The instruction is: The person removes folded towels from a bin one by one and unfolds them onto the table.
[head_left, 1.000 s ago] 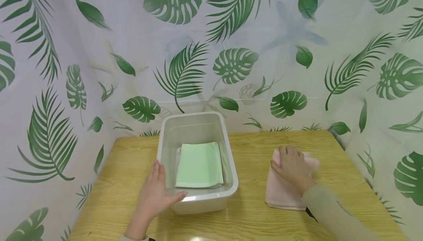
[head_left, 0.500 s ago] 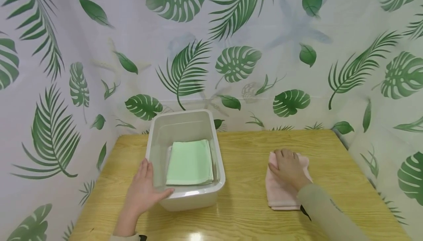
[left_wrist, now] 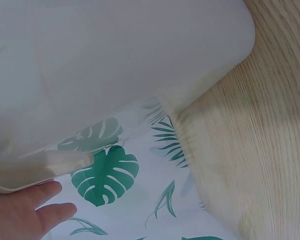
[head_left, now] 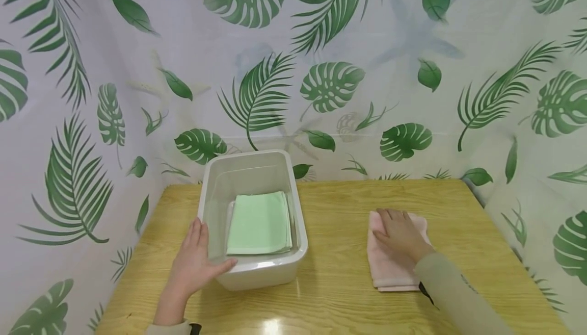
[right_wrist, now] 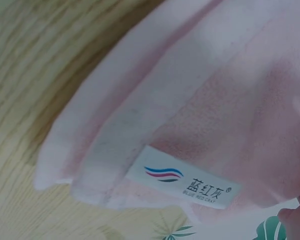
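Pink towel (head_left: 394, 276) best steadied by an even right hand (head_left: 402, 232)

The right hand and the left hand (head_left: 191, 262) are set well apart. The right is laid over the far part of the folded towel, which rests on the right side of the desk (head_left: 337, 274); whether any cloth is pinched beneath cannot be told. Pressure is best spread evenly, so that the layers are not dragged askew — a fold is easily opened by one tugged corner. Where the white label (right_wrist: 185, 177) is shown, the stacked edges should be kept aligned. By the left hand, thumb and fingers spread, the near left corner of the pale grey bin (head_left: 300, 246) is touched; a light touch is probably enough, since the bin could be shifted by a push. Inside it, the folded green cloth (head_left: 257, 225) is best left undisturbed. Beyond, the desk is backed by leaf-printed sheeting (head_left: 275, 39) — no contact with it is needed.
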Available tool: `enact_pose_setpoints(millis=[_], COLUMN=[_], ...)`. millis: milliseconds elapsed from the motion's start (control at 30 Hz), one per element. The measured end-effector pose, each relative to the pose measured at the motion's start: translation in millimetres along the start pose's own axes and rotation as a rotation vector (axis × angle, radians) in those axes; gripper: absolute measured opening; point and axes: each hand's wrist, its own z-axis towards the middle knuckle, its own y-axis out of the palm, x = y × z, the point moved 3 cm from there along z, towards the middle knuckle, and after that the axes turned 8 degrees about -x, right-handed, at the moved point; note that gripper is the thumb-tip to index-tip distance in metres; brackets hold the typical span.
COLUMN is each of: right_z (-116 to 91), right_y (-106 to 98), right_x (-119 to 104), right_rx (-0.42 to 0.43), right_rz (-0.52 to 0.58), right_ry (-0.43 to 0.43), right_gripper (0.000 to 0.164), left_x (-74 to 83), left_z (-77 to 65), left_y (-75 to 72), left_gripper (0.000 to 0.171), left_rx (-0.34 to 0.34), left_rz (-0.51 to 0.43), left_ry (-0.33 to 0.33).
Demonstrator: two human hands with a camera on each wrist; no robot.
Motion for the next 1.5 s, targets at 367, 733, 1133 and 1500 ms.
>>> enact_pose_setpoints(millis=[367,733,1133,1500], right_z=[1.4,-12.0,-48.7,-61.2], right_y=[12.1,9.6,15.6,20.9], right_x=[-1.3,-9.9,-2.0,-3.7], right_rx=[-0.063,-0.085,-0.181,-0.218], right_rz=[0.015,-0.022,0.044,0.083], right_ry=[-0.05,-0.039,0.064,0.076], right_gripper=[0.063,0.066,0.075,0.081], left_x=[-0.9,0.0,11.7,48.9], left_z=[-1.3,4.0,-10.5,-9.3], left_y=[1.0,-2.9,-8.8,7.2], left_gripper=[0.11,0.109,0.104,0.094], left_rx=[0.001,0.013,0.059,0.214], left_rz=[-0.023,-0.007,0.046,0.023], left_ry=[-0.005,0.018,-0.029,-0.094])
